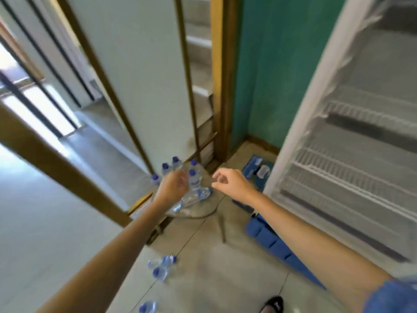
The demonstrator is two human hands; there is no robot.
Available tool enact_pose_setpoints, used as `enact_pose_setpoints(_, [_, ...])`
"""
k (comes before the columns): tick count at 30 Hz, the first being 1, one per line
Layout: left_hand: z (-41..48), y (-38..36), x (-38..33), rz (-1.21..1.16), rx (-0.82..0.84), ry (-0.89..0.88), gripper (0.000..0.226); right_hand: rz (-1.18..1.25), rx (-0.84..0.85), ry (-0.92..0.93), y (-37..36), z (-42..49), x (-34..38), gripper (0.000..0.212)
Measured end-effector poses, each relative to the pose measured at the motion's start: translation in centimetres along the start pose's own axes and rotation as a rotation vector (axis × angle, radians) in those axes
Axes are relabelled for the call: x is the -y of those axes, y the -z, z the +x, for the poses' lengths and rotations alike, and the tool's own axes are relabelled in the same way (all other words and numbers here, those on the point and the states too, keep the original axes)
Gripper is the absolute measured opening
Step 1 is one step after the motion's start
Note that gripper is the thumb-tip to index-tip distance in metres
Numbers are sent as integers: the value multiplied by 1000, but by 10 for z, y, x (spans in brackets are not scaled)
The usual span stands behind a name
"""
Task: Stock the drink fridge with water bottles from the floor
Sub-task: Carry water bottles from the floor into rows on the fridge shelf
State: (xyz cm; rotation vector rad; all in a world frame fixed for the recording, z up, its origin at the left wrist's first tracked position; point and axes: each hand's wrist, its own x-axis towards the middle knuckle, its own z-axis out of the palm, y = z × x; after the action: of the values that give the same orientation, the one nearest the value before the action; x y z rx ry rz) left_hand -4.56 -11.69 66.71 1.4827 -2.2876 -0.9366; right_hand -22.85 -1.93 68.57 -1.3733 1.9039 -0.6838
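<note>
floor (203,267): five upright bottles (194,179), three loose bottles (161,267)

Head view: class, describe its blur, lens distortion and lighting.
In the head view, motion blur smears the whole frame, softening the fridge shelves and the standing water bottles. The wide lens bows the fridge edge and slants the wooden door frame. Daylight washes out the doorway at far left.
</note>
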Motion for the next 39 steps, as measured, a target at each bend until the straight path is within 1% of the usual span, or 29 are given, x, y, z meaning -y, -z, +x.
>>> enact_pose_setpoints(2, [-22, -14, 70, 35, 52, 126, 20, -4, 87, -55, -61, 7, -11, 27])
enact_pose_setpoints(5, [-52, -44, 165, 43, 77, 282, 16, -40, 216, -110, -148, 13, -33, 38])
enact_pose_setpoints(8, [-85, -79, 234, -6, 120, 493, 28, -80, 329, -171, -224, 18, -67, 45])
enact_pose_setpoints(10, [-102, -112, 283, -45, 119, 608, 30, -109, 387, -200, -274, 27, -96, 48])
enact_pose_setpoints(11, [-109, -136, 315, -66, 101, 663, 31, -116, 420, -212, -305, 34, -115, 49])
enact_pose_setpoints(13, [-116, -167, 350, -112, 64, 743, 38, -125, 441, -235, -342, 42, -145, 50])
enact_pose_setpoints(14, [-118, -192, 375, -140, 27, 783, 42, -137, 458, -228, -372, 51, -167, 49])
enact_pose_setpoints(18, [-113, -291, 466, -252, -102, 886, 67, -170, 471, -218, -488, 96, -251, 51])
enact_pose_setpoints(20, [-110, -339, 507, -288, -143, 909, 78, -177, 480, -193, -542, 120, -284, 51])
enact_pose_setpoints(22, [-104, -383, 542, -304, -177, 894, 84, -181, 491, -148, -593, 146, -314, 51])
enact_pose_setpoints(25, [-94, -436, 584, -404, -276, 834, 86, -217, 452, -79, -661, 184, -349, 49])
enact_pose_setpoints(26, [-90, -450, 594, -433, -312, 818, 87, -243, 445, -59, -681, 195, -358, 52])
enact_pose_setpoints(28, [-80, -470, 612, -482, -400, 804, 86, -276, 455, -14, -715, 213, -375, 65])
enact_pose_setpoints(29, [-75, -477, 618, -508, -444, 806, 82, -280, 472, 12, -727, 219, -380, 71])
enact_pose_setpoints(31, [-68, -484, 626, -558, -509, 803, 65, -323, 485, 45, -745, 224, -388, 74])
enact_pose_setpoints(32, [-65, -484, 628, -566, -535, 789, 58, -365, 464, 63, -748, 225, -390, 71])
enact_pose_setpoints(34, [-63, -483, 629, -562, -556, 768, 52, -425, 404, 96, -750, 225, -392, 62])
enact_pose_setpoints(36, [-64, -478, 627, -556, -548, 768, 50, -361, 384, 66, -743, 220, -391, 57])
enact_pose_setpoints(39, [-71, -461, 613, -543, -509, 803, 46, -252, 317, -61, -715, 206, -382, 55])
